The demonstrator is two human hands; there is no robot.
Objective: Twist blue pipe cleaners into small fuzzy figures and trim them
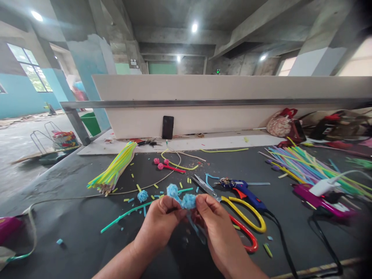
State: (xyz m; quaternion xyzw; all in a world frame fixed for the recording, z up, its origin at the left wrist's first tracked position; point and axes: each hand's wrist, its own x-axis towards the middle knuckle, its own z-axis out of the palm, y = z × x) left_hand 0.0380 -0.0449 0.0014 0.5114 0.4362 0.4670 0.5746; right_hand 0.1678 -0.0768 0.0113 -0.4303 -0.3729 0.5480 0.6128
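Between my two hands is a light blue pipe-cleaner piece (188,201) with fuzzy ball-shaped parts. My left hand (162,219) pinches it from the left, below its upper ball. From the right, my right hand (213,221) grips the lower ball, fingers closed. Blue strands hang blurred beneath the fingers. Just left of my hands lies another blue fuzzy ball (142,196) with a yellow stem. Scissors (232,203) with one yellow and one red handle rest by my right hand. A blue glue gun (247,193) lies behind them.
A yellow-green pipe-cleaner bundle (116,166) lies left, a multicoloured bundle (308,166) right. Red balls on a stem (164,164) lie behind my hands. A phone (167,127) leans on the back panel. At right sits a purple power strip (322,201) with cords. Cut bits are scattered around.
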